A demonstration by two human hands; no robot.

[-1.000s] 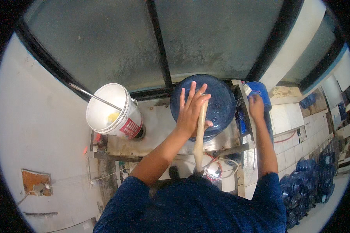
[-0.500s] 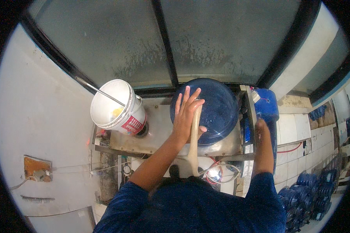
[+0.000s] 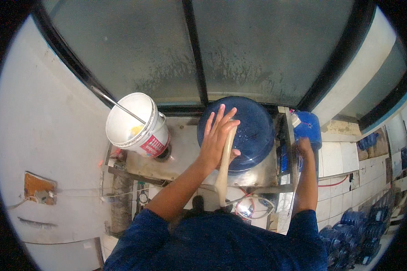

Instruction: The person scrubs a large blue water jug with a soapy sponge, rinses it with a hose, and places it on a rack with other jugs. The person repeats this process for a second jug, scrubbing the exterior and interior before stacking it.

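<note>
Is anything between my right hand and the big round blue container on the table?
Yes, in this view the side rail along the table's right edge runs between your right hand and the big round blue container.

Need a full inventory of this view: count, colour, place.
Bucket: 1, white, left on the tabletop
Metal rod: 1, silvery, leaning in bucket
Round vessel: 1, dark blue, tabletop centre
Beige shaft: 1, beige, between left hand and torso
Tabletop: 1, metallic grey, centre
Container: 1, bright blue, right of table
Large bottles: several, blue, lower right
Glass panes: at least 2, grey, behind table
Shirt: 1, navy, bottom
Left hand: 1, bare, over round vessel
Right hand: 1, bare, by container, fingers hidden
</note>
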